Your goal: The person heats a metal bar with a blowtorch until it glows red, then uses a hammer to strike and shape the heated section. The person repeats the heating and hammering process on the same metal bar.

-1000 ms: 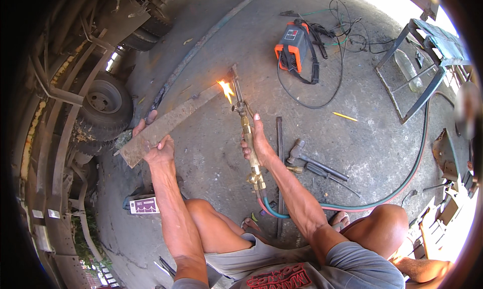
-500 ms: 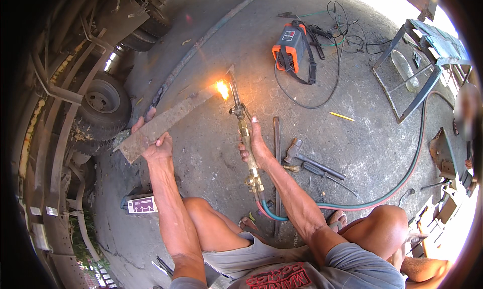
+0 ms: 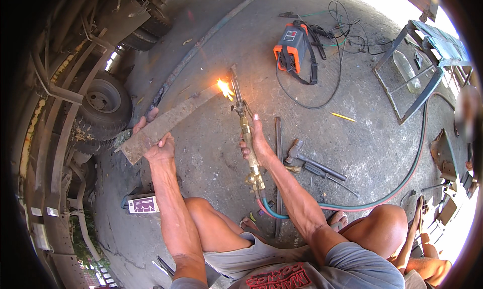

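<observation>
With my left hand (image 3: 160, 149) clamped on the near end of the rusty flat steel bar (image 3: 168, 123) and my right hand (image 3: 255, 144) wrapped around the cutting torch (image 3: 243, 119), the flame (image 3: 224, 88) bites the far end, which looks not yet severed.

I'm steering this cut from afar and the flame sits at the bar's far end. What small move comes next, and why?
Probably ease the cutting torch slowly along the rusty flat bar, keeping the tip close. The flame is sparking right at the bar's far end, the right hand grips the torch body, and the left hand steadies the near end, so the bar looks held firmly enough for that.
</observation>
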